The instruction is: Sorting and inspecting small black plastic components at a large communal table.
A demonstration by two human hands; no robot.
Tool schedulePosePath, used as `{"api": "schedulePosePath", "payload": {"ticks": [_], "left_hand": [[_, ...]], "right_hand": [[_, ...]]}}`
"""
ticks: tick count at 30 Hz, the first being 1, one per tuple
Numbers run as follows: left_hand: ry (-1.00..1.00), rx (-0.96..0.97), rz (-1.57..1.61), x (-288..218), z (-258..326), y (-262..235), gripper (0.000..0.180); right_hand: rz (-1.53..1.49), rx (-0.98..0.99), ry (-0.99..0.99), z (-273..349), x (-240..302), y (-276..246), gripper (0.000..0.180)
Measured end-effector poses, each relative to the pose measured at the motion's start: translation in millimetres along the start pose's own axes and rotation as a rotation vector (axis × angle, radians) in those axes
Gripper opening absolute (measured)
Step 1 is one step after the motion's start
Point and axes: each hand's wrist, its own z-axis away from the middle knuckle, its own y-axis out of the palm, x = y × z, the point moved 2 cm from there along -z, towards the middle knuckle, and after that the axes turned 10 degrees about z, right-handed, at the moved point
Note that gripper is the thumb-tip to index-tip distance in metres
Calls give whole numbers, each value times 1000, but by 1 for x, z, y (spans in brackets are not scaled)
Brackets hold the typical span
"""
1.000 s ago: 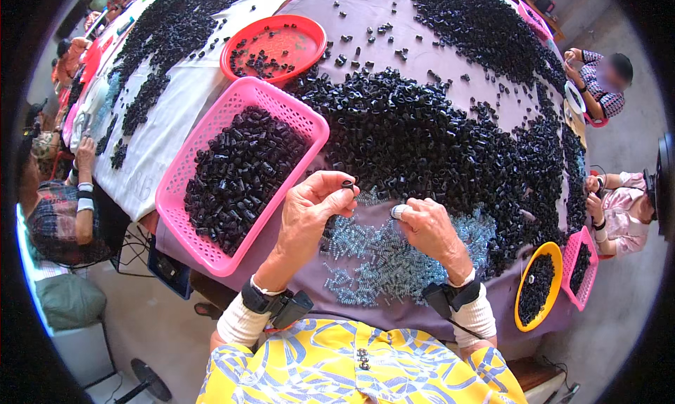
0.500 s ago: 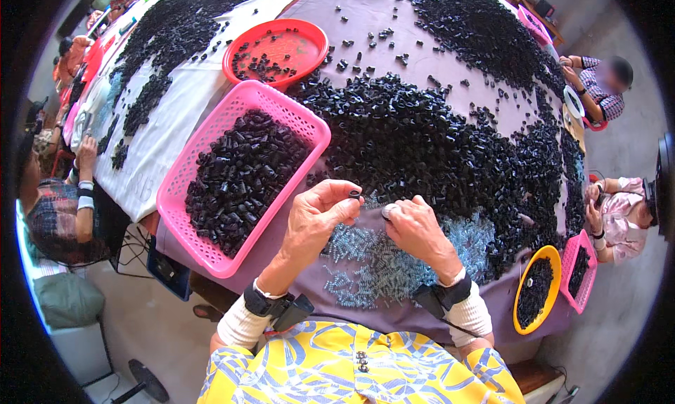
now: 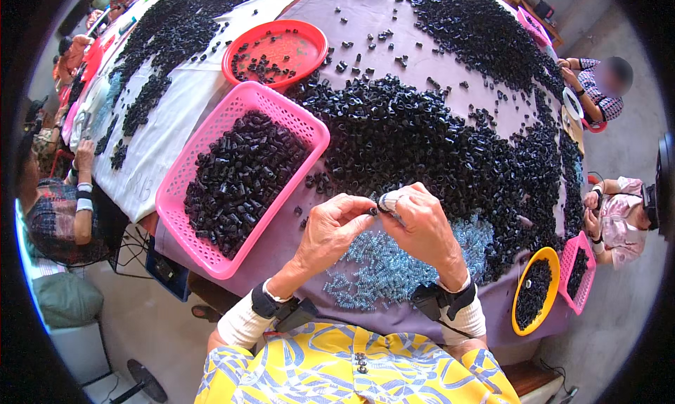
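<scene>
My left hand pinches a small black plastic piece between thumb and forefinger. Right beside it, my right hand is closed, its fingertips meeting the piece. A pale wrap shows around one of its fingers; whatever else those fingers hold is hidden. Under and in front of my hands lies a spread of small metal springs. Beyond them rises a large heap of small black plastic pieces. To the left of my left hand stands a pink perforated basket, partly filled with similar black pieces.
Behind the basket sits a red round tray with scattered pieces. A yellow bowl and a smaller pink basket stand at the right edge of the cloth-covered table. Other people work along both sides.
My two hands have come together, the left moving right and slightly down with its black piece. The right hand has turned, and its fingertips now meet the piece.
</scene>
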Motion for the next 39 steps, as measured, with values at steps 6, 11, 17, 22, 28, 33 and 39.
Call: {"api": "schedulePosePath", "payload": {"ticks": [6,11,17,22,28,33,39], "left_hand": [[25,9,-35,-3,0,0,21],[36,31,-77,-10,0,-1,21],[86,28,-72,-9,-3,-1,21],[166,9,-124,-23,-6,-3,21],[245,-17,-153,-35,-10,-7,21],[253,3,-127,-33,-10,-11,22],[154,-102,73,-45,-13,-20,20]], "right_hand": [[-117,12,66,0,-1,1,16],[-229,16,127,-1,-5,0,19],[-210,119,92,-11,-7,-7,17],[-305,142,71,-30,-6,-10,21],[-458,184,180,-37,-17,-3,35],[-652,250,275,-36,-21,7,36],[-601,109,334,-26,-30,14,26]]}}
